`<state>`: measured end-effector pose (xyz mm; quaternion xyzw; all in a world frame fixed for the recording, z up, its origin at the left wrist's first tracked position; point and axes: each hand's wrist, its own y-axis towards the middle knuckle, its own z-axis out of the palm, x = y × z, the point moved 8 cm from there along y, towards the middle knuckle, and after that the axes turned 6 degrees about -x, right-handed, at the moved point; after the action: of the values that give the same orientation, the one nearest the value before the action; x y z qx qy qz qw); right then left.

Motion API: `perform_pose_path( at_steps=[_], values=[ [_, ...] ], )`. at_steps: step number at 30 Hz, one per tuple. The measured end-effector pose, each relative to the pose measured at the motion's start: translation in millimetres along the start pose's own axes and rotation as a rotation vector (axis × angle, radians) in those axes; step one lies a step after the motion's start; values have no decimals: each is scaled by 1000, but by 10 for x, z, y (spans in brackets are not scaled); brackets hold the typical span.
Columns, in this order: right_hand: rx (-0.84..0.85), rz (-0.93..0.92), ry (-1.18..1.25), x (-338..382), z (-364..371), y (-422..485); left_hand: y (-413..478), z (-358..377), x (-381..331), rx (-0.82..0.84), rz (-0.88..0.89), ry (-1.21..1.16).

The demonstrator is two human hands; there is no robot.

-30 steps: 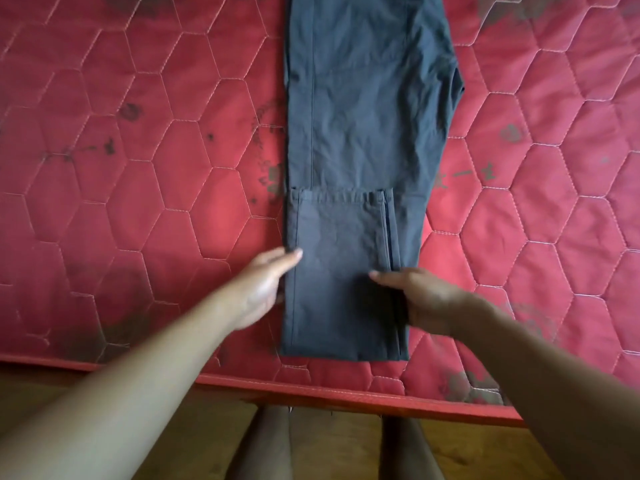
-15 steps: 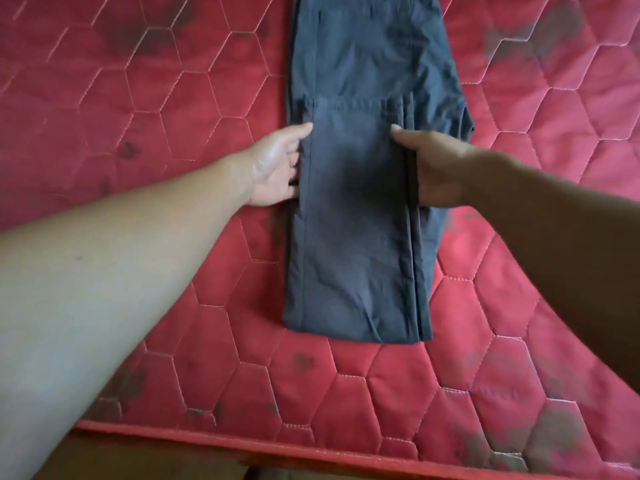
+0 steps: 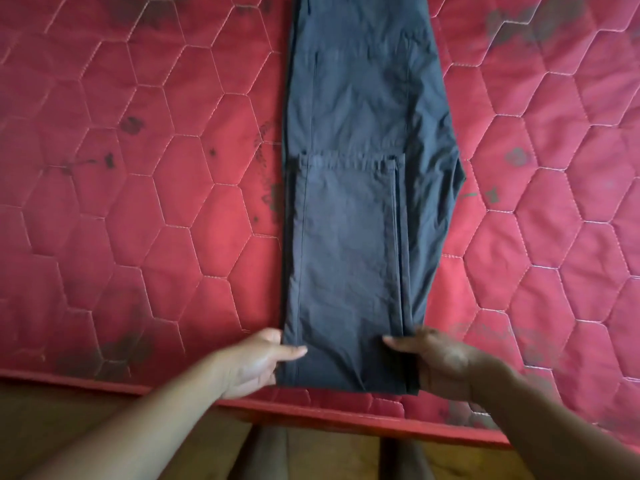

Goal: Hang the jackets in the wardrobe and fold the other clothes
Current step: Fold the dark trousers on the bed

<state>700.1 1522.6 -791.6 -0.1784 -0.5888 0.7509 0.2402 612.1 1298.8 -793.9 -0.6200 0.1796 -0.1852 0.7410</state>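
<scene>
Dark grey trousers (image 3: pixel 360 174) lie lengthwise on the red quilted mattress (image 3: pixel 145 209). Their leg ends are folded back over the upper part, and the hems lie across the middle. My left hand (image 3: pixel 254 363) grips the left corner of the near folded end, thumb on top of the cloth. My right hand (image 3: pixel 441 362) grips the right corner of that end the same way. The fingers of both hands are hidden beneath or beside the fabric.
The mattress's front edge (image 3: pixel 311 410) runs just below my hands, with brown floor (image 3: pixel 69 417) beyond it. My legs (image 3: pixel 266 455) stand against that edge. Dark stains mark the mattress on both sides of the trousers.
Half a second ago my hands were up at the folded-over hems. Both have come back toward me to the near folded end, and my view has pulled back.
</scene>
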Motion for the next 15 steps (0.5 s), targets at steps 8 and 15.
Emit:
perform_pose_path(
  at_steps=[8, 15],
  values=[
    [-68, -211, -44, 843, 261, 37, 5, -38, -964, -124, 404, -238],
    [-58, -574, -32, 2770, 771, -226, -429, -60, -2994, -191, 893, -168]
  ],
)
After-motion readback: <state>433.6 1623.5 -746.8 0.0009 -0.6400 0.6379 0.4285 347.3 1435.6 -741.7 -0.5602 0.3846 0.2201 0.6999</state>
